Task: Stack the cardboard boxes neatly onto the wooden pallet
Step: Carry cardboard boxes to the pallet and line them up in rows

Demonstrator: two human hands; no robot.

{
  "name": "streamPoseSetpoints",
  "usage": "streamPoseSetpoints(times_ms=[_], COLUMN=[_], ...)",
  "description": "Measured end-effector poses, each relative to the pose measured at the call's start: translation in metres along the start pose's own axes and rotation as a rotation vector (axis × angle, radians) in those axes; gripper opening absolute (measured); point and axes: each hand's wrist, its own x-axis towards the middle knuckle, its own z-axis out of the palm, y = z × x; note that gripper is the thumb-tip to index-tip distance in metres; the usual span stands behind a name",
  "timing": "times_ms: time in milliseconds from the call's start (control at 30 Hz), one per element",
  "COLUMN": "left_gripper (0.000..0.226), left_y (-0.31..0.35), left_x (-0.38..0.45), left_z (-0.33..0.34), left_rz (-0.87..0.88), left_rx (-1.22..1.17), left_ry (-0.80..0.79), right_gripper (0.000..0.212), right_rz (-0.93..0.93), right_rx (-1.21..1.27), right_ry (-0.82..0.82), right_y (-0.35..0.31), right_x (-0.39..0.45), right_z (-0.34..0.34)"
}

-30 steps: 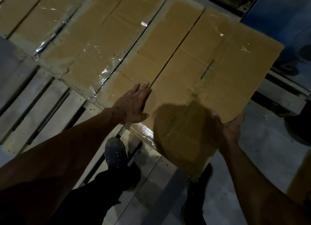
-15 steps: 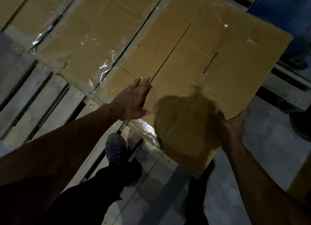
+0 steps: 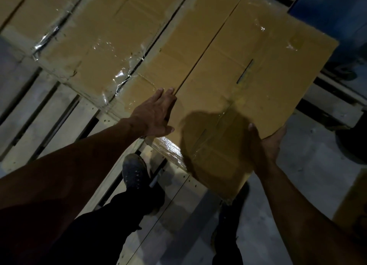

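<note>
Cardboard box (image 3: 248, 86) between hands, left hand (image 3: 155, 114) flat on top, right hand (image 3: 266, 145) gripping edge

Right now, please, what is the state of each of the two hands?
Left hand: open, fingers straight, flat on the cardboard box.
Right hand: grips the box's right edge, thumb on top.

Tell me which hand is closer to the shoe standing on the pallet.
Left. The left hand lies flat on the box just above the shoe; the right hand grips the box's far edge, farther off.
</note>
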Motion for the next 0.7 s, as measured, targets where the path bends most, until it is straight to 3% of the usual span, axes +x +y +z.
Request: streamPoseSetpoints(times_ms=[133,233,300,433,533,700], left_gripper=[0.105,0.103,0.103,0.103,0.103,0.103], left_y=[0.013,0.016,0.015,0.011,0.010,0.017], left_x=[-0.006,-0.015,-0.018,-0.016,-0.014,-0.014], left_z=[-0.003,0.006,0.010,0.011,0.015,0.020], left_rz=[-0.072,-0.110,-0.112,-0.096,-0.105,-0.145], left_rx=[0.023,-0.027,-0.045,-0.074,-0.070,-0.066], left_ry=[-0.025,-0.006,0.001,0.033,0.046,0.064], right_gripper=[0.104,0.097,0.091,0.061,0.068,0.084], right_rz=[0.081,0.048,0.048,0.108,0.074,0.087], right_rx=[0.030,0.109,0.152,0.186,0.219,0.266], right_ry=[0.027,-0.094,-0.125,-0.108,-0.073,-0.195], right_y=[0.024,0.082,0.062,0.030,0.032,0.024], right_x=[-0.016,-0.005,-0.019,-0.032,-0.031,-0.037], right_z=[0.005,0.011,0.005,0.005,0.008,0.003])
